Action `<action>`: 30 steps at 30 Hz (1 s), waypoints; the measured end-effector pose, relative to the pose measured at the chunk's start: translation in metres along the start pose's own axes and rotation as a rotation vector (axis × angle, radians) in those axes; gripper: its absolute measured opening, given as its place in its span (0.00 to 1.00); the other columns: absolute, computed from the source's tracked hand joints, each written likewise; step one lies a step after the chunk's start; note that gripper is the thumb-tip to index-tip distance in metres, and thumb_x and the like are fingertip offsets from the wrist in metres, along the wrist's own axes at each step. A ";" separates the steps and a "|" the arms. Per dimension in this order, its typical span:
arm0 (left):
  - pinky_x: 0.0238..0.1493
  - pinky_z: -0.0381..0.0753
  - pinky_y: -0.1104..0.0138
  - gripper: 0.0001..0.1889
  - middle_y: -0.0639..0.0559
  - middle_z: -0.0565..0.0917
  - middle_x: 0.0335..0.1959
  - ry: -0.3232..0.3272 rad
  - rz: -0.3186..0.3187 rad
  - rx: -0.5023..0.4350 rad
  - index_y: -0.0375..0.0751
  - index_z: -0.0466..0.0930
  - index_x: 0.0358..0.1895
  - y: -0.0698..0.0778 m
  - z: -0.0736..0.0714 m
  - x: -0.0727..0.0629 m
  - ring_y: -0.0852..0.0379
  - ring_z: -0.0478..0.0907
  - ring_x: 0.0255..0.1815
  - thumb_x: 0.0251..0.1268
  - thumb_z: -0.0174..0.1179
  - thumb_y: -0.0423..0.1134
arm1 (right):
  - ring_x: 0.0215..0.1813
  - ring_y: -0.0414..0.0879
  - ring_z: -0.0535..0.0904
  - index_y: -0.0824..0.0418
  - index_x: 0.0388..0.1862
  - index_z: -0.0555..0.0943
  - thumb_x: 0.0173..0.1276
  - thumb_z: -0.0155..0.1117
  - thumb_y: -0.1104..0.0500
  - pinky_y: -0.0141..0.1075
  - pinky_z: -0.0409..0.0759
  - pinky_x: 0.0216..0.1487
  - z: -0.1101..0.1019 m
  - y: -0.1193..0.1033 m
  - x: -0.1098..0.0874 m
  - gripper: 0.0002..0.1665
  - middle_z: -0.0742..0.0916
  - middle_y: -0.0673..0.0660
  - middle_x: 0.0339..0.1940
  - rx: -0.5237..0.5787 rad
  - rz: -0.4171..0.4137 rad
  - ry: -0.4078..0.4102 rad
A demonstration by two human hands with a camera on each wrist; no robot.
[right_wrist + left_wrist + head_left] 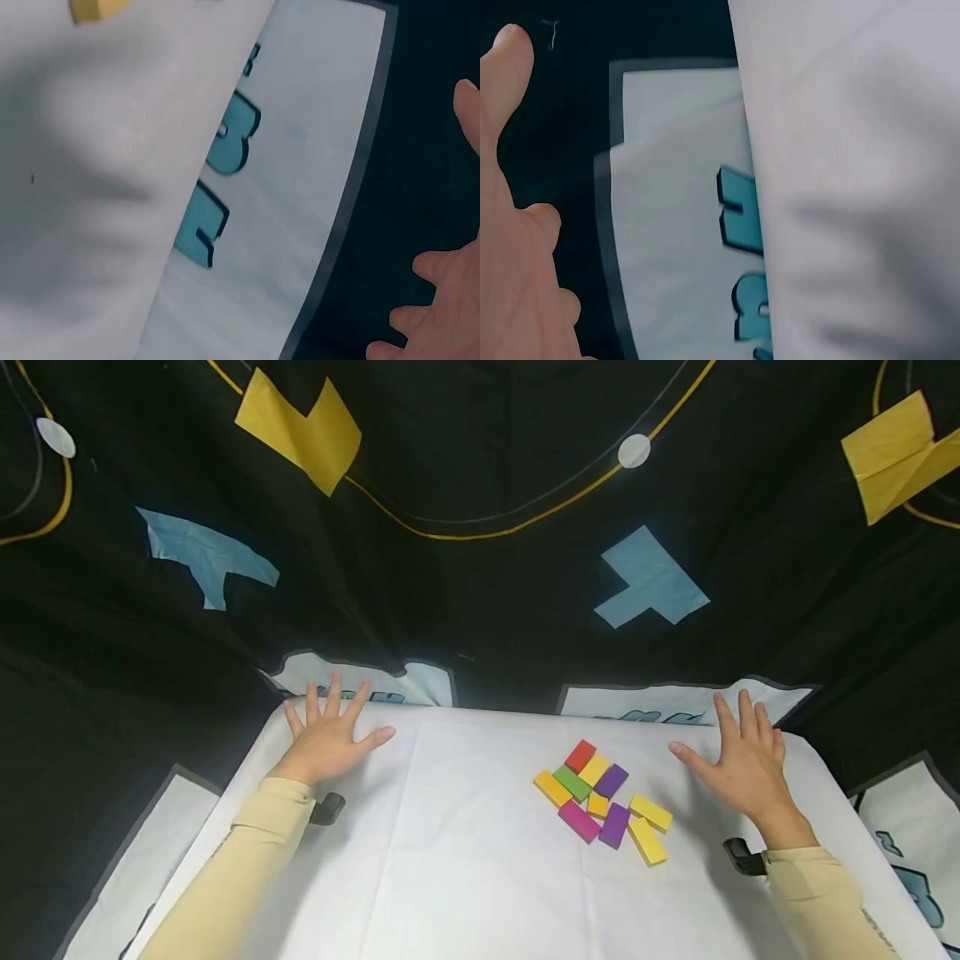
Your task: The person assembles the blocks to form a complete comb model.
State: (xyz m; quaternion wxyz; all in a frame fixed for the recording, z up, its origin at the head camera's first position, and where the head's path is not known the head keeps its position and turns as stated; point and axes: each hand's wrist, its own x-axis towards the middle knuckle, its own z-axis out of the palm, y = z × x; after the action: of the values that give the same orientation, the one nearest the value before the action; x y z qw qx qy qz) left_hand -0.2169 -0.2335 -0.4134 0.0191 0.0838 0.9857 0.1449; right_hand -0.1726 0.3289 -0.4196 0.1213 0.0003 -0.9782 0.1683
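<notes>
In the head view my left hand (324, 745) is held over the far left part of the white table, fingers spread, holding nothing. My right hand (746, 768) is spread the same way over the right side, to the right of a cluster of coloured blocks. Among these lie a red block (581, 755), a green block (573, 783), a magenta block (579, 821), a purple block (615, 825) and a yellow block (647, 842). Neither hand touches them. The right wrist view catches the corner of a yellow block (97, 7) at its top edge.
The white cloth-covered table (465, 877) ends at a far edge before a black curtain (480, 602) with blue and yellow shapes. White printed panels (360, 681) show beyond that edge. A dark wrist camera mount (327, 809) sits by the left wrist, another (742, 857) by the right.
</notes>
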 end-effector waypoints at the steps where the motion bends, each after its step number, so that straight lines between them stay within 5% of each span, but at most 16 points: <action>1: 0.61 0.14 0.26 0.53 0.32 0.28 0.80 0.000 0.002 -0.008 0.46 0.41 0.83 0.003 0.002 0.000 0.23 0.18 0.75 0.65 0.43 0.77 | 0.79 0.74 0.35 0.65 0.82 0.48 0.65 0.59 0.28 0.75 0.31 0.70 0.002 -0.002 -0.001 0.62 0.43 0.72 0.82 0.006 0.001 0.001; 17: 0.66 0.18 0.29 0.50 0.39 0.32 0.83 -0.015 0.062 -0.103 0.52 0.44 0.83 0.053 0.053 0.006 0.28 0.21 0.78 0.66 0.45 0.76 | 0.79 0.73 0.39 0.66 0.81 0.52 0.63 0.64 0.35 0.75 0.38 0.70 0.040 -0.039 -0.006 0.60 0.48 0.73 0.81 0.033 -0.078 -0.027; 30: 0.70 0.23 0.30 0.48 0.42 0.34 0.83 -0.089 0.110 -0.115 0.58 0.41 0.83 0.101 0.090 0.008 0.28 0.27 0.79 0.66 0.42 0.77 | 0.79 0.72 0.42 0.64 0.81 0.55 0.63 0.64 0.33 0.71 0.42 0.72 0.074 -0.062 -0.002 0.59 0.51 0.71 0.81 0.067 -0.139 -0.110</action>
State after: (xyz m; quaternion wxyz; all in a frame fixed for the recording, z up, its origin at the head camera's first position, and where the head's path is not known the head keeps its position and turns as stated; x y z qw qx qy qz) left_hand -0.2031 -0.1110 -0.4706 0.0596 0.1428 0.9678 0.1984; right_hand -0.1859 0.2455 -0.4674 0.0787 0.0816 -0.9748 0.1920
